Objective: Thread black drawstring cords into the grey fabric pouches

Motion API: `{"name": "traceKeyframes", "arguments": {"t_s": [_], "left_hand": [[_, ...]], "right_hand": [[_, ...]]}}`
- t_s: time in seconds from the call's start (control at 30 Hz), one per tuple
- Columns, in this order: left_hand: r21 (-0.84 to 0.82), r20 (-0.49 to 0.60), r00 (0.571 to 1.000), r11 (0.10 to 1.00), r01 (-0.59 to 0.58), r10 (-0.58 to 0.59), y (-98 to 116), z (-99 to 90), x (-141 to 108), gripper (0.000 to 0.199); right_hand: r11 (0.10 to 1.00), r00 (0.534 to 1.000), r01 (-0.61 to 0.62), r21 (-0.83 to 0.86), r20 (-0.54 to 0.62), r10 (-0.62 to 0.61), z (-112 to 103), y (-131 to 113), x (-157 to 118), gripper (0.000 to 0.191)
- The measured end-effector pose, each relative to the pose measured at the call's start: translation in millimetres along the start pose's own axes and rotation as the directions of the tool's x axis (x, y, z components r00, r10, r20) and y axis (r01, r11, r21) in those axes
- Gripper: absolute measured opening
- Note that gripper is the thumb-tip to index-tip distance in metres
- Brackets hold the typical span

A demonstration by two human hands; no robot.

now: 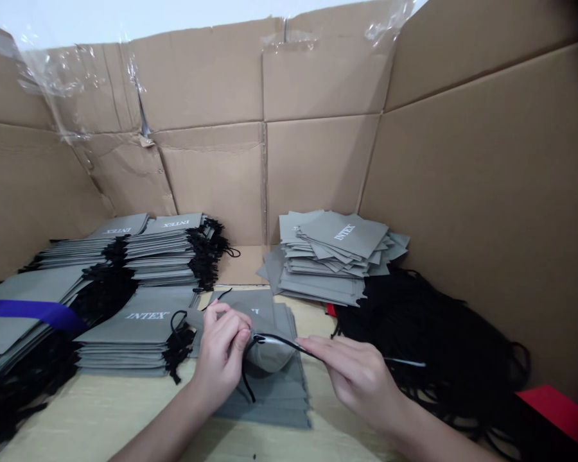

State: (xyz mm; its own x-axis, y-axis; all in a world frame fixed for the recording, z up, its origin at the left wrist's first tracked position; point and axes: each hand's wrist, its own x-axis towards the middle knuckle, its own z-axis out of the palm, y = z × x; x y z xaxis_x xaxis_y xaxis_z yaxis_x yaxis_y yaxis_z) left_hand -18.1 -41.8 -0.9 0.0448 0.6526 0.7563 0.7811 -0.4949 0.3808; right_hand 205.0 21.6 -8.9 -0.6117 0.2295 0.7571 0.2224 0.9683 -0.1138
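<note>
A grey drawstring pouch (270, 355) was held bunched in the left hand (220, 350), fingers clamped on its upper edge, above a stack of flat grey pouches (270, 410) on the pale worktop (101, 410). The right hand (359, 378) had its fingers pinched together on a black cord (274, 340) at the pouch mouth. The left fingers hid the cord's entry point; a thin white strip (404, 362) beyond the right hand was unidentifiable.
</note>
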Motion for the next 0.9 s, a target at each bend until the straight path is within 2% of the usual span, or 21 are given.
{"name": "traceKeyframes", "arguments": {"t_s": [0.7,0.8,0.9], "left_hand": [[0.013,0.041,0.999,1.000,-0.020,0.019,-1.4,3.2,-1.0,0.018],[0.001,0.099,0.995,1.000,-0.006,0.006,-2.3,4.2,-0.4,0.017],[-0.045,0.237,0.971,0.999,0.021,-0.009,-5.2,1.2,2.4,0.016]], "right_hand": [[0.998,1.000,0.022,-0.053,0.003,-0.021,-0.4,-1.5,0.7,0.046],[0.997,1.000,0.013,-0.073,0.000,-0.013,-0.7,-2.3,1.3,0.044],[0.996,1.000,-0.006,-0.091,0.001,0.006,0.3,0.1,1.5,0.043]]}}
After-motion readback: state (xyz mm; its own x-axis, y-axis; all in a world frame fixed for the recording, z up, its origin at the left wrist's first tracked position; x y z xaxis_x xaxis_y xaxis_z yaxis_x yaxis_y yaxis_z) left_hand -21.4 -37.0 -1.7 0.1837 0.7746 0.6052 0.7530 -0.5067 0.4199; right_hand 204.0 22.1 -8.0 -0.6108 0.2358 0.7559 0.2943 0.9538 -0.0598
